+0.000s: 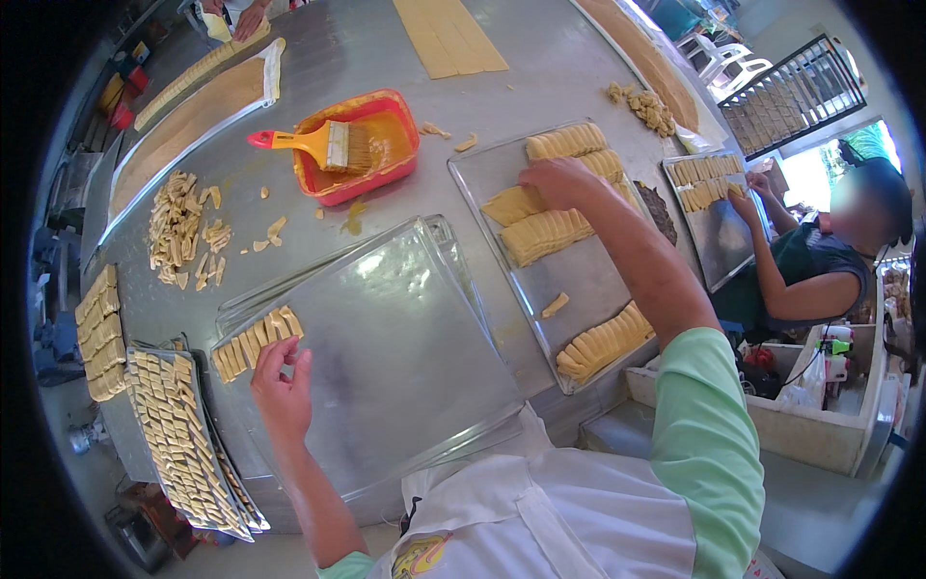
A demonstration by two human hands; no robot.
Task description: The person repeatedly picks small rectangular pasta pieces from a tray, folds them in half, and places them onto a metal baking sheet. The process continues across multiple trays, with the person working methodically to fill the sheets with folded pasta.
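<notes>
My left hand (282, 378) is over the near left of a flat metal tray (405, 338), beside a short row of cut dough pieces (253, 345). Its fingers are loosely bent, the thumb stands apart, and no held piece shows. My right hand (558, 183) reaches across to a second metal tray (492, 183) and grips at a row of sliced dough (516, 205), its fingertips partly hidden. More sliced dough rows (548, 234) lie just below that hand. Another sliced roll (606, 342) and one loose dough piece (555, 305) are nearer me on the same tray.
A red tub (405, 159) of yellow liquid holds a wide brush (323, 145). Dough scraps (174, 227) lie left of it. Filled trays (183, 434) stand at the left edge. At right, a co-worker (810, 261) handles dough on another tray (719, 241). Dough sheets (449, 39) lie at the far side.
</notes>
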